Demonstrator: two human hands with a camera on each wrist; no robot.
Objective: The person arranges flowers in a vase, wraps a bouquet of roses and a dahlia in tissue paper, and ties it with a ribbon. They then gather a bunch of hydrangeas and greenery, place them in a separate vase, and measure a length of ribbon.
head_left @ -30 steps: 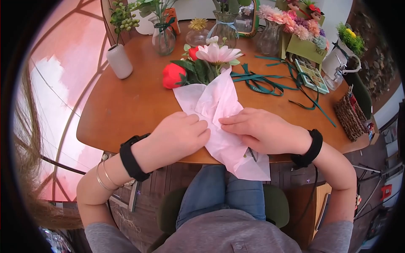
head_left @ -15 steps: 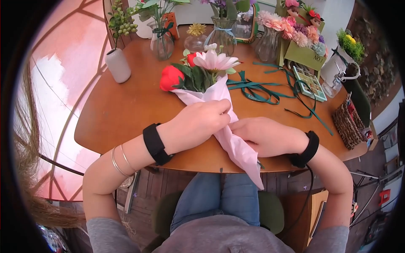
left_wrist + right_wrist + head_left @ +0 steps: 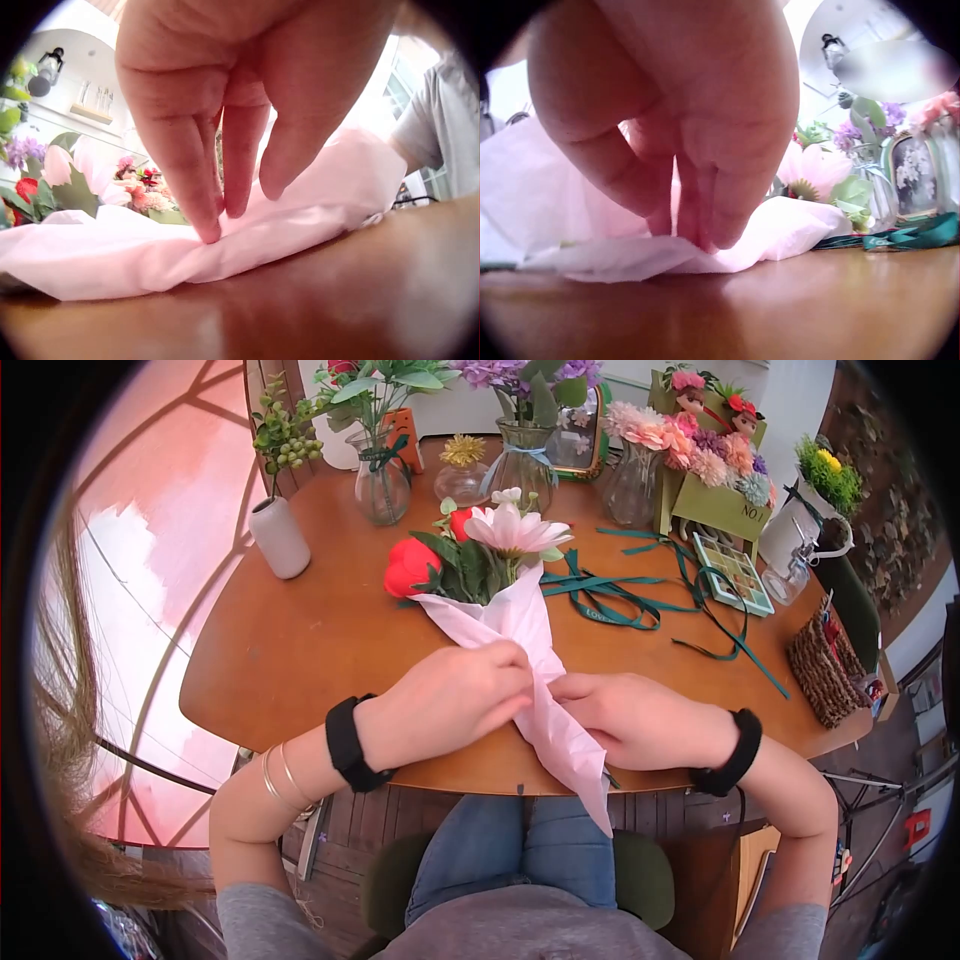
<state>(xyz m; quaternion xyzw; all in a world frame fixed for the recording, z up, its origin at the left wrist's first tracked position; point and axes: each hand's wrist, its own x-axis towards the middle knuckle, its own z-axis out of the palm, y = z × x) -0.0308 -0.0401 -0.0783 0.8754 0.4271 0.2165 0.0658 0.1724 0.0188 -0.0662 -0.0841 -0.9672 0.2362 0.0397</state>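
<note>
A bouquet lies on the table, its red rose (image 3: 411, 567), pink daisy (image 3: 516, 530) and green leaves (image 3: 462, 565) above pink wrapping paper (image 3: 575, 745). My left hand (image 3: 450, 695) is over the paper's middle; in the left wrist view, the fingertips of this hand (image 3: 232, 97) touch the paper (image 3: 277, 240) while the thumb stands off it. On the right side, my right hand (image 3: 645, 720) holds the paper's edge. The right wrist view shows this hand (image 3: 675, 112) with thumb and fingers close together at the folded paper (image 3: 630, 259). The stems are mostly hidden.
Green ribbons (image 3: 625, 605) lie right of the bouquet, near a small tray (image 3: 733, 572) and a wicker basket (image 3: 828, 665). Glass vases (image 3: 382, 485), a white vase (image 3: 280, 538) and a green flower box (image 3: 715, 500) stand farther back. The table's front edge (image 3: 450, 770) is below the hands.
Since the earliest frame, my left hand has moved right across the paper, whose lower part has folded into a narrower shape. My right hand has stayed at its right side.
</note>
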